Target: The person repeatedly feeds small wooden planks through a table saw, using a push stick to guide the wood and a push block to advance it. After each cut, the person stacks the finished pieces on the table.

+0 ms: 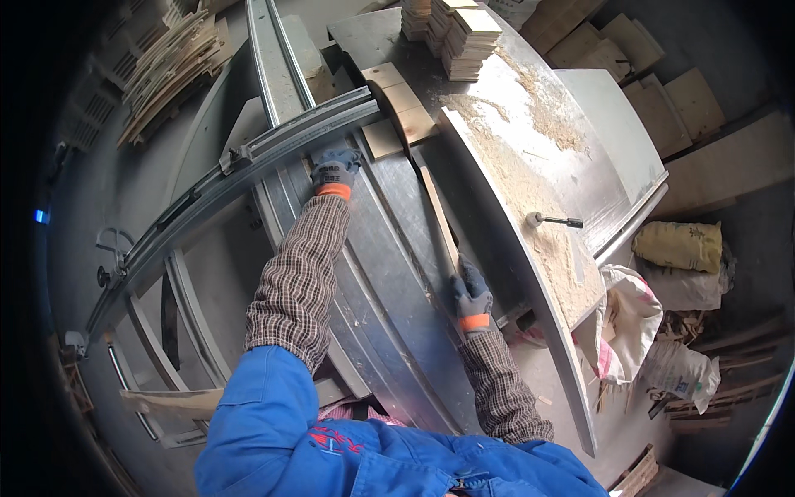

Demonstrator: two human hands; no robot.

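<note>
My right hand (474, 291), in a grey glove with an orange cuff, is closed round the near end of a thin wooden stick (439, 214). The stick points away from me along the saw table, its far tip near the dark curved guard (392, 116). My left hand (336, 169), gloved alike, is closed on the sliding table (389, 240) just short of the metal fence (306, 128); what its curled fingers hold, if anything, is hidden. A small wooden board (381, 139) lies left of the guard, and more boards (407, 98) lie beyond and right of it.
Stacks of small wooden boards (472, 41) stand on the far table. Sawdust (538, 116) covers part of it, and a black-handled tool (556, 221) lies near the long rail (505, 224). White sacks (633, 319) are at the right. Wood strips (170, 70) are piled far left.
</note>
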